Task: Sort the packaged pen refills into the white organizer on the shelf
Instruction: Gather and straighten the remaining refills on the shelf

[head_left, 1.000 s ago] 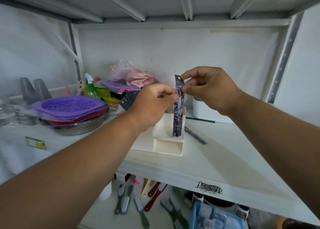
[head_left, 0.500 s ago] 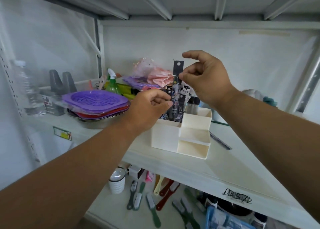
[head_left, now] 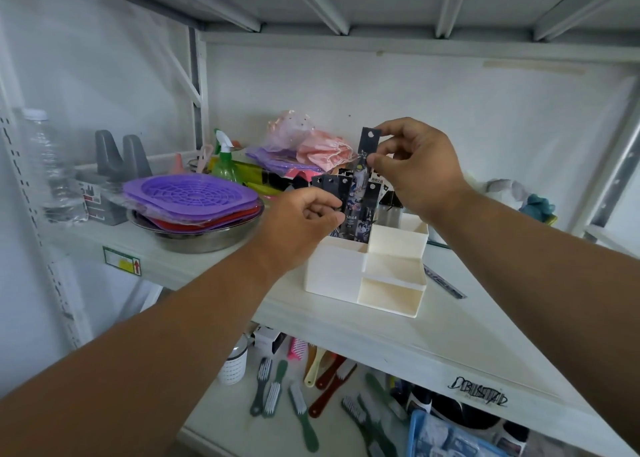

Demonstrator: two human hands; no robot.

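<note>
The white organizer [head_left: 332, 273] stands on the shelf [head_left: 398, 325], with several dark refill packs [head_left: 329, 184] upright in its tall rear-left compartment. My right hand [head_left: 415, 169] pinches the top of one long dark refill pack [head_left: 367, 141], whose lower end reaches into that compartment. My left hand [head_left: 301, 224] pinches the same pack lower down, just above the organizer's rim. One more refill pack [head_left: 445, 281] lies flat on the shelf to the right of the organizer.
A steel bowl [head_left: 194, 238] with purple and red mats [head_left: 190, 193] sits left of the organizer. Behind are a green spray bottle [head_left: 225, 162], pink bags [head_left: 311, 145] and a water bottle [head_left: 52, 165]. Brushes [head_left: 277, 387] lie on the lower shelf.
The view has shifted, so the organizer sits further right and its filled rear compartment shows. Both hands have lowered the held pack among the standing packs.
</note>
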